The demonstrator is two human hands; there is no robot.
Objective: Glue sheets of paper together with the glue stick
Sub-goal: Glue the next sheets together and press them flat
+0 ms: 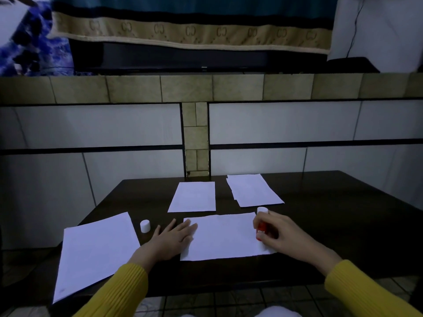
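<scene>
A white sheet lies crosswise on the dark table in front of me. My left hand lies flat with straight fingers on its left edge. My right hand grips a red glue stick with a white end, held against the sheet's right edge. The stick's white cap stands on the table left of my left hand. Another sheet lies at the near left and overhangs the table's front edge.
Farther back lie a single sheet at the centre and a small stack of sheets to its right. A tiled wall rises right behind the table. The table's right half is bare dark wood. Tiled floor shows below the front edge.
</scene>
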